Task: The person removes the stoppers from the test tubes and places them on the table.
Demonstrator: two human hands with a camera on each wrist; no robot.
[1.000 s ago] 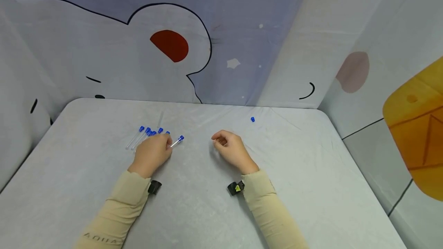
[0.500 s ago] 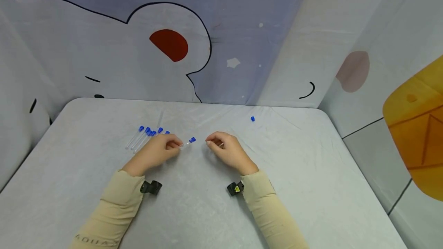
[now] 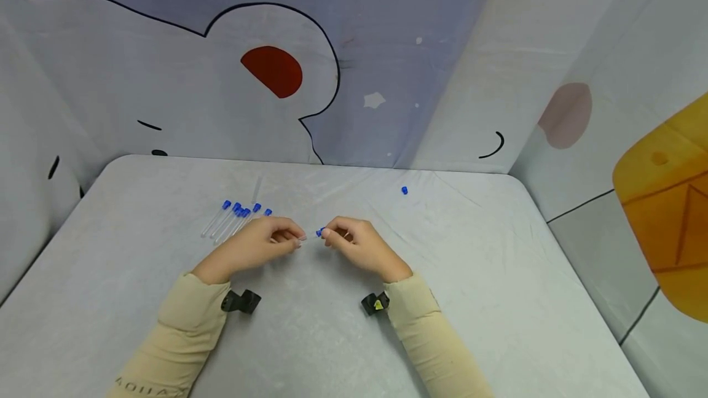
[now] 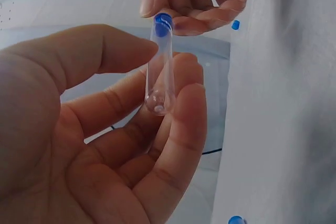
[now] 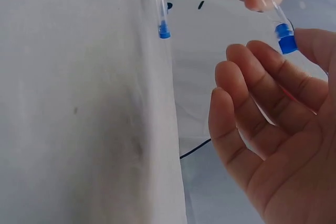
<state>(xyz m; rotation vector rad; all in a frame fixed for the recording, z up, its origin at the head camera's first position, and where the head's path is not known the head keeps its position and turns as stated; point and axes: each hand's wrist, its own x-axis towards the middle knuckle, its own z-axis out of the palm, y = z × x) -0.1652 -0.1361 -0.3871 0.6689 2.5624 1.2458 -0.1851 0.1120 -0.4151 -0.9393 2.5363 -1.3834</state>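
Note:
My left hand (image 3: 251,243) pinches a clear test tube (image 4: 160,72) between thumb and fingers. A blue cap (image 4: 163,20) sits in the mouth of this tube, which points toward my right hand (image 3: 362,244). In the right wrist view, the right thumb (image 5: 312,48) is at the side of the blue cap, touching or nearly so. The other right fingers are loosely bent, and a gap shows between the forefinger and the cap. Several blue-capped test tubes (image 3: 224,221) lie on the table beyond the left hand, partly hidden by it.
A loose blue cap (image 3: 404,190) lies toward the back of the white-covered table (image 3: 525,300), right of centre. A faint clear tube (image 3: 257,189) lies behind the capped ones. Printed curtains (image 3: 387,66) stand along the back and sides.
My left hand has carried the test tube rightward, away from the other tubes. The right hand has shifted slightly left, and its fingertips have come up to the blue cap.

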